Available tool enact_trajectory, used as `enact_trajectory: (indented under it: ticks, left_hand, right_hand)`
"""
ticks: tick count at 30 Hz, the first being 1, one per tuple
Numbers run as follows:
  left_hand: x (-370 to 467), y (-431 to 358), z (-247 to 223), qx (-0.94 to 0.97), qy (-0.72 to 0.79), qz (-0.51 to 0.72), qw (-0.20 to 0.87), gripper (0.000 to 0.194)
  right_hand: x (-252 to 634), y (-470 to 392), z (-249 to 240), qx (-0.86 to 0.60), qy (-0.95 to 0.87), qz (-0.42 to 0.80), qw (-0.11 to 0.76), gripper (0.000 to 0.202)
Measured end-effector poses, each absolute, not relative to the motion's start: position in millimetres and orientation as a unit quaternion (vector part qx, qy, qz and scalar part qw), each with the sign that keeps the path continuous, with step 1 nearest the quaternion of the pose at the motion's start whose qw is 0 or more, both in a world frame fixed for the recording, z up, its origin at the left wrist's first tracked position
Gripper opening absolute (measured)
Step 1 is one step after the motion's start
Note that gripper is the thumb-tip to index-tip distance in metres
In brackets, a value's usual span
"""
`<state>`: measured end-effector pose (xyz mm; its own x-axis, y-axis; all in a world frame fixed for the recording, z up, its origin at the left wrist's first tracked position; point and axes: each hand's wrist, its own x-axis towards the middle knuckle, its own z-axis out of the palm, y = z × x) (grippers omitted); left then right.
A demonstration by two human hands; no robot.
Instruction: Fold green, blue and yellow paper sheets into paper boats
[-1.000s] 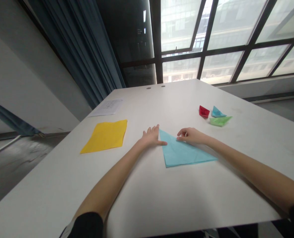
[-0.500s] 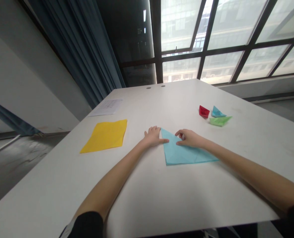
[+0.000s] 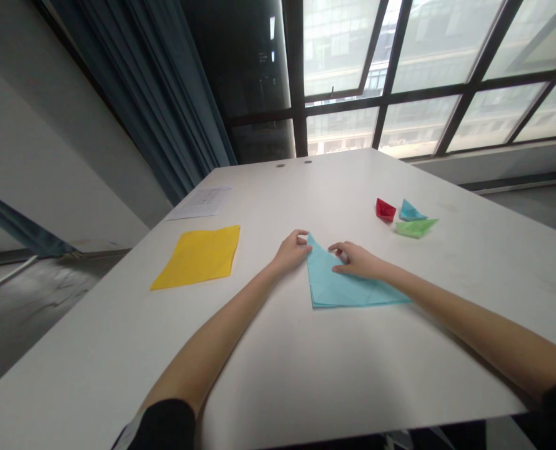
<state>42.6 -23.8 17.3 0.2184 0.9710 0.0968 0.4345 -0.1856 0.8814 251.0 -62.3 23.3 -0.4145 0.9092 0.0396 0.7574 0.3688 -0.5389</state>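
A light blue sheet of paper [image 3: 343,289], folded into a triangle, lies on the white table with its top corner slightly raised. My left hand [image 3: 294,250] pinches the left edge of the sheet close to that corner. Over the sheet's slanted upper edge, my right hand [image 3: 355,259] rests with thumb and fingers apart, touching the paper. The right forearm covers part of the sheet's right end.
A yellow sheet [image 3: 198,256] lies to the left, with a printed white page [image 3: 200,202] behind it. Small folded boats, red [image 3: 385,211], blue [image 3: 411,211] and green [image 3: 415,228], sit at the right on the white table [image 3: 268,369].
The fingers of my left hand have gone from lying spread on the table to a pinch at the blue sheet's corner, which has lifted a little. My right hand is nearly unmoved.
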Motion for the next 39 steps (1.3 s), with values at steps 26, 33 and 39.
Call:
enact_trajectory:
  ticks: [26,33,39]
  left_hand:
    - [62,-37,19,0.584,0.429,0.425,0.542,0.028]
    - [63,-36,18,0.581,0.435,0.43,0.536,0.027]
    - [63,-36,18,0.593,0.443,0.425,0.522,0.027]
  right_hand:
    - [229,-15,36,-0.473,-0.715,0.351,0.377,0.033]
    - [230,-14,35,-0.475,-0.699,0.371,0.386,0.032]
    - [229,-17,38,-0.488,-0.684,0.373,0.394,0.034]
